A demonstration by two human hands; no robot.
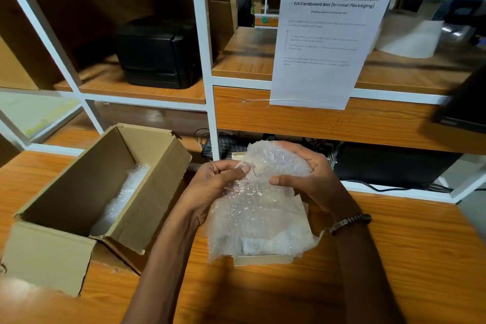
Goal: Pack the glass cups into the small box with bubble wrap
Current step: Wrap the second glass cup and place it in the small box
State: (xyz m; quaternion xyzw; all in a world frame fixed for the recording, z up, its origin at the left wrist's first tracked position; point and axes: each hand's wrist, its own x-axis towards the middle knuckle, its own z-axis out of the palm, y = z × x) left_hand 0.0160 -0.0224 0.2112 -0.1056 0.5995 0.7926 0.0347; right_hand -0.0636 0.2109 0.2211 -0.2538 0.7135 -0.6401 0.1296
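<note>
Both hands hold a bundle of bubble wrap [265, 187] above the wooden table. My left hand [210, 184] pinches its left edge with thumb and fingers. My right hand [307, 176] cups the rounded top of the bundle from the right. Whether a glass cup is inside the wrap cannot be told. The loose lower end of the wrap hangs down over a small pale tray or lid [263, 259] on the table. An open cardboard box [147, 208] stands to the left, flaps up, with another piece of bubble wrap [118, 202] lying inside it.
A white-framed shelf unit [210, 102] rises behind the table, with an instruction sheet [323, 42] taped to it. A black printer [157, 52] sits on a shelf. A keyboard [223, 146] and cables lie under the lower shelf. A watch is on my right wrist.
</note>
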